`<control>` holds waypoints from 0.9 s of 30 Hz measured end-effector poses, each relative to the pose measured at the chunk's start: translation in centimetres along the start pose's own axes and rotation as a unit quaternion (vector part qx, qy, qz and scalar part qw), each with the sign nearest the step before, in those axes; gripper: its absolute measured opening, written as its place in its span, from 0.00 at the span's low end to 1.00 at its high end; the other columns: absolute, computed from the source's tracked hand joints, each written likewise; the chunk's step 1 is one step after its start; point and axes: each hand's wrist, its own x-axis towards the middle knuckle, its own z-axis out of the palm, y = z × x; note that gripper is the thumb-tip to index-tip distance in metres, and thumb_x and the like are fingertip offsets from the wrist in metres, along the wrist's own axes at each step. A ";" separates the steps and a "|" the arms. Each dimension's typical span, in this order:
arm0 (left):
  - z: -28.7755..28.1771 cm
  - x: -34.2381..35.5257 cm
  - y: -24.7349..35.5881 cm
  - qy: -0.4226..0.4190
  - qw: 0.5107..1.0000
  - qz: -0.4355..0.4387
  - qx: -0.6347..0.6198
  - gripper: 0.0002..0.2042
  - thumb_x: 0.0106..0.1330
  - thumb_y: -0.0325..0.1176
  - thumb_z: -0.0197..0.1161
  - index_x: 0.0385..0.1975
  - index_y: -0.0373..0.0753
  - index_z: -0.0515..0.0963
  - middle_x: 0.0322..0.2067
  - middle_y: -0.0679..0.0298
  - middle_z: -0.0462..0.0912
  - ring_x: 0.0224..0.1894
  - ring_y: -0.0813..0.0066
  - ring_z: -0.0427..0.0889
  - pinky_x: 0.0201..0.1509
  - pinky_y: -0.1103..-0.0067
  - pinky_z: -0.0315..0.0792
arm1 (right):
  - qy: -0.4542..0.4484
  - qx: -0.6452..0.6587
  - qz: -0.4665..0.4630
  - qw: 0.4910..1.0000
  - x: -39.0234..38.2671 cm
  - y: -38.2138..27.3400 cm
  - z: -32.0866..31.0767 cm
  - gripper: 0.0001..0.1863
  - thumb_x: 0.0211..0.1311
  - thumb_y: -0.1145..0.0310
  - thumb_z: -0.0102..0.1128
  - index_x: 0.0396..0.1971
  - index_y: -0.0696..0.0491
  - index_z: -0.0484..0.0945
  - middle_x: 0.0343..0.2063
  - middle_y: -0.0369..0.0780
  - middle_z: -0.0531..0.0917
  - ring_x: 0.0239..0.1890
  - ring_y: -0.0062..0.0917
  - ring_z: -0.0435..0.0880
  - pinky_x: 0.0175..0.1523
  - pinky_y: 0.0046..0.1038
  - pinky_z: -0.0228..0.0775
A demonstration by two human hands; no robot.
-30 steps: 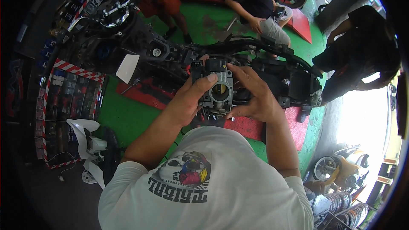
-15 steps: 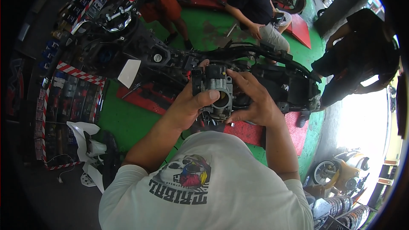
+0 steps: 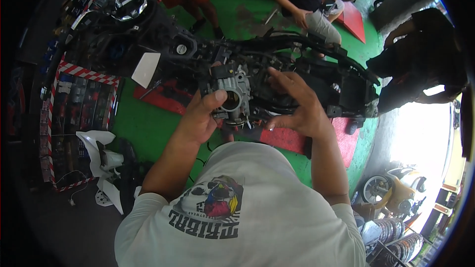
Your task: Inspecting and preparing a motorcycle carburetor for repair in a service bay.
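Both my arms reach out in front of me, bent at the elbows. My left arm (image 3: 168, 160) leans in toward the middle. My left hand (image 3: 194, 121) is curled in a grip. Its thumb (image 3: 213, 101) lies on top, pointing up and to the right, and most of its other fingers are hidden. My right arm (image 3: 329, 163) goes nearly straight ahead. My right hand (image 3: 303, 106) is wide apart and holds nothing. Its pointer finger (image 3: 287, 82) reaches ahead and to the left, a bit bent. Its thumb (image 3: 282, 122) sticks out to the left, nearer to me, so the two make a big C.
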 end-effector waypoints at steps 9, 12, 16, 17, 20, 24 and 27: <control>-12.5 -4.8 -3.5 0.138 0.988 0.049 0.037 0.48 0.59 0.53 0.72 0.75 0.45 0.53 0.64 0.49 0.71 0.63 0.52 0.77 0.66 0.57 0.74 | 0.028 0.092 0.206 0.974 -5.4 5.8 6.0 0.36 0.50 0.61 0.82 0.57 0.62 0.78 0.47 0.42 0.82 0.52 0.29 0.83 0.58 0.30 0.75; -16.6 -6.0 -6.0 0.178 0.981 0.037 0.071 0.48 0.59 0.52 0.72 0.76 0.44 0.53 0.64 0.50 0.72 0.62 0.54 0.78 0.65 0.60 0.75 | 0.008 0.080 0.293 0.953 -7.7 6.8 9.3 0.26 0.53 0.67 0.78 0.50 0.61 0.81 0.43 0.43 0.85 0.48 0.29 0.85 0.56 0.30 0.76; -20.5 -7.1 -9.2 0.231 0.970 -0.016 0.068 0.51 0.57 0.47 0.72 0.76 0.37 0.48 0.61 0.52 0.72 0.60 0.60 0.77 0.66 0.65 0.71 | -0.040 -0.007 0.363 0.931 -10.7 8.8 13.3 0.16 0.55 0.71 0.74 0.43 0.59 0.84 0.40 0.45 0.87 0.43 0.32 0.88 0.51 0.31 0.78; -20.8 -7.5 -9.8 0.249 0.966 -0.036 0.055 0.55 0.56 0.45 0.73 0.77 0.32 0.43 0.60 0.53 0.72 0.60 0.62 0.76 0.69 0.67 0.67 | -0.069 -0.034 0.347 0.935 -11.8 9.8 14.0 0.15 0.57 0.71 0.74 0.43 0.59 0.84 0.39 0.45 0.88 0.43 0.31 0.89 0.47 0.30 0.78; -21.6 -8.2 -11.6 0.262 0.962 -0.028 0.075 0.56 0.55 0.46 0.73 0.77 0.32 0.42 0.61 0.52 0.71 0.60 0.63 0.75 0.68 0.67 0.68 | -0.113 -0.005 0.416 0.902 -15.0 12.7 16.8 0.16 0.57 0.66 0.72 0.43 0.58 0.84 0.37 0.46 0.86 0.42 0.36 0.88 0.48 0.35 0.78; -21.4 -10.1 -14.2 0.299 0.950 -0.032 0.088 0.56 0.54 0.52 0.74 0.77 0.36 0.45 0.61 0.53 0.72 0.61 0.61 0.76 0.64 0.67 0.73 | -0.172 0.032 0.454 0.873 -19.6 19.5 22.2 0.16 0.57 0.65 0.71 0.42 0.58 0.85 0.36 0.47 0.87 0.42 0.39 0.88 0.48 0.38 0.79; -21.5 -11.6 -16.3 0.312 0.945 -0.052 0.079 0.60 0.52 0.52 0.76 0.78 0.38 0.42 0.63 0.52 0.71 0.63 0.59 0.76 0.65 0.65 0.73 | -0.220 -0.037 0.420 0.880 -23.6 25.8 26.5 0.17 0.61 0.63 0.70 0.46 0.57 0.84 0.40 0.47 0.89 0.42 0.39 0.89 0.49 0.36 0.81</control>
